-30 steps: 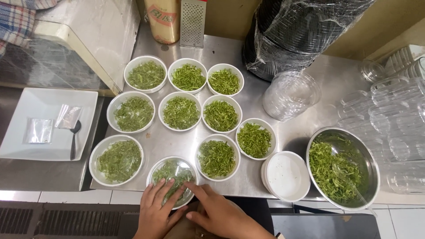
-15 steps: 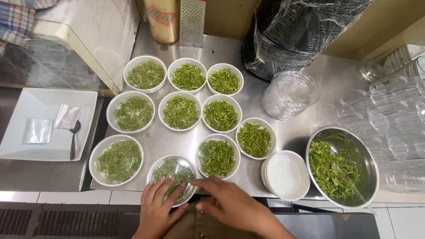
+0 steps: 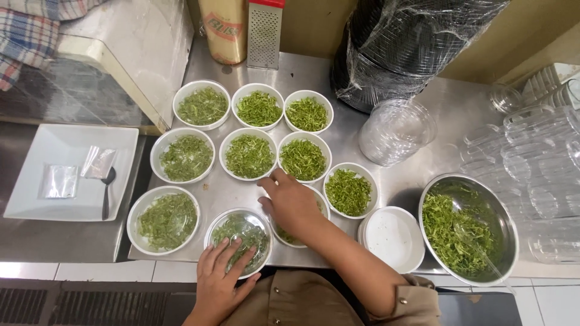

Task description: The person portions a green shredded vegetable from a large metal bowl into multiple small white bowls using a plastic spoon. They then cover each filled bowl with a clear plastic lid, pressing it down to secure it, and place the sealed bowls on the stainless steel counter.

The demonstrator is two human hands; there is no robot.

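Several white bowls of chopped green herbs stand in rows on a steel counter (image 3: pixel 459 108). My left hand (image 3: pixel 220 281) lies with fingers spread on the clear lid of the front bowl (image 3: pixel 241 229). My right hand (image 3: pixel 291 204) rests palm down over the neighbouring bowl (image 3: pixel 319 208) and hides most of it; its fingers reach toward the bare counter between the bowls. Nothing shows in either hand. The bowl at the front left (image 3: pixel 164 220) also carries a clear lid.
A metal bowl (image 3: pixel 507 223) of the same greens sits at right, beside a stack of white dishes (image 3: pixel 393 238). Clear lids (image 3: pixel 396 130) and glasses (image 3: pixel 531 157) stand behind. A white tray (image 3: pixel 36 151) with a spoon lies left. A grater (image 3: pixel 264 33), a yellow canister (image 3: pixel 222 30) and a black plastic-wrapped stack (image 3: pixel 411 42) line the back.
My right hand left the front lidded bowl and moved up and right onto the neighbouring bowl. My left hand stayed on the lid.
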